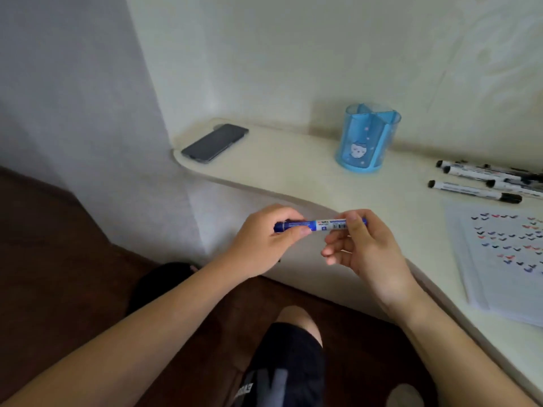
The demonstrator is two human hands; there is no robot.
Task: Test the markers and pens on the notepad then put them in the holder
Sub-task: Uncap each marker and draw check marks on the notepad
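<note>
A blue marker (321, 225) lies level in the air in front of the desk edge, held at both ends. My left hand (264, 239) grips its capped blue end with curled fingers and thumb. My right hand (364, 245) pinches the other end between thumb and fingers. The blue translucent holder (367, 139) stands upright at the back of the desk, with nothing visible inside. The notepad (505, 259) lies at the right, covered with several small coloured check marks. Several black-capped white markers (476, 190) lie beyond the notepad at the right edge.
A dark phone (214, 143) lies flat on the desk's far left corner. The cream desk (293, 171) has a curved front edge against a white wall. Below are my knees in dark shorts and a brown floor.
</note>
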